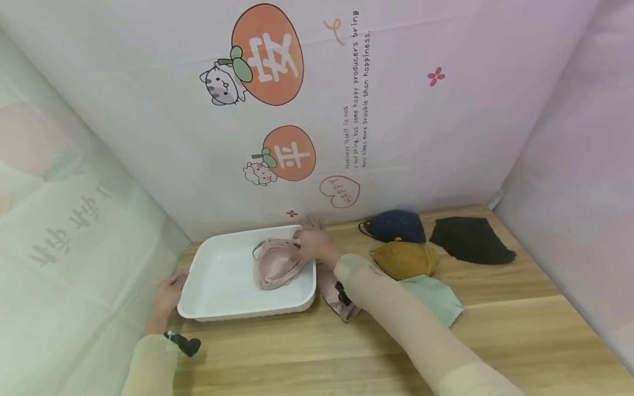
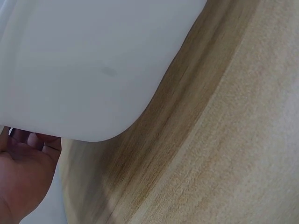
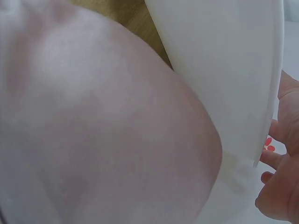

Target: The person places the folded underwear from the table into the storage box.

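Observation:
A white tray point(image 1: 225, 275) stands at the left of the wooden table with a pink bra point(image 1: 277, 265) inside, near its right end. My left hand point(image 1: 168, 294) grips the tray's left edge; in the left wrist view its fingers point(image 2: 35, 140) curl beneath the rim. At the back right corner, my right hand point(image 1: 314, 242) holds the tray's rim. Its fingertips touch the rim in the right wrist view. More pink satiny fabric point(image 1: 342, 300) lies outside the tray beneath my right forearm. A large blurred pink surface point(image 3: 107, 126) fills much of the right wrist view.
Right of the tray lie a navy garment point(image 1: 398, 226), a mustard one point(image 1: 406, 259), a mint green one point(image 1: 438, 297) partly behind my right sleeve, and a black piece point(image 1: 470, 239). Printed cloth walls point(image 1: 396, 137) bound the table point(image 1: 525, 324) at the back and sides.

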Demonstrator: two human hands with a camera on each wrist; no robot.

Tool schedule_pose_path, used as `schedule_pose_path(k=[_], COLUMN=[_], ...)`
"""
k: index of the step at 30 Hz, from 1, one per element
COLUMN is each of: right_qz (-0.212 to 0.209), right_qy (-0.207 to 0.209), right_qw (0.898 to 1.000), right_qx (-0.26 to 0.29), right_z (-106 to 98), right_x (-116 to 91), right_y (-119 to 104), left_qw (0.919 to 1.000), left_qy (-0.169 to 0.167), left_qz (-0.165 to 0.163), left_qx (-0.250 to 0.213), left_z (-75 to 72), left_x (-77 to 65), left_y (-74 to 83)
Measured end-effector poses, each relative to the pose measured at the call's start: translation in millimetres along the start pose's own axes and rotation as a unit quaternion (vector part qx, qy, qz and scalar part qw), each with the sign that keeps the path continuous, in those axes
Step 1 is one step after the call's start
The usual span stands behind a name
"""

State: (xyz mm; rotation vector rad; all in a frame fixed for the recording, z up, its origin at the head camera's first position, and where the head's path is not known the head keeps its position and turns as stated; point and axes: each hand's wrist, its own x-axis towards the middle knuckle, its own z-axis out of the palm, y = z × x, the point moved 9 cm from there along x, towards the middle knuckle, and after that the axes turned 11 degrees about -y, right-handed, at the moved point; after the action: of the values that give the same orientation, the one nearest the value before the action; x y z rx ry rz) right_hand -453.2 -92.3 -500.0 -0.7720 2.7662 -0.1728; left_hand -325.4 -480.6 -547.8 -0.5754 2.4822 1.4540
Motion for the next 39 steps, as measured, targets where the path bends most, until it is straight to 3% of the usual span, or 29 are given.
schedule_pose_path(k=[7,14,28,39], right_qz=[-0.038,-0.051,-0.071,-0.089], right_qy=[0.043,0.096,0.060,0.077], right_qw=[0.997,0.991,0.993,0.988], right_qx=[0.047,0.083,0.076,0.101], right_z=[-11,-27,-41,-56], right_x=[-6,-22,-47,-62], right_y=[10,30,40,52], left_qw=[1.0000,0.9999,0.9996,0.9992], left_qy=[-0.003,-0.002,-0.002,-0.009], left_qz=[-0.002,0.014,0.011,0.005], left_qx=[0.003,0.008,-0.027,-0.039], left_z=[2.3,5.6,2.5,2.5], left_x=[3.0,6.6,-0.9,-2.9], left_y=[1.5,8.5,-2.0,0.6])
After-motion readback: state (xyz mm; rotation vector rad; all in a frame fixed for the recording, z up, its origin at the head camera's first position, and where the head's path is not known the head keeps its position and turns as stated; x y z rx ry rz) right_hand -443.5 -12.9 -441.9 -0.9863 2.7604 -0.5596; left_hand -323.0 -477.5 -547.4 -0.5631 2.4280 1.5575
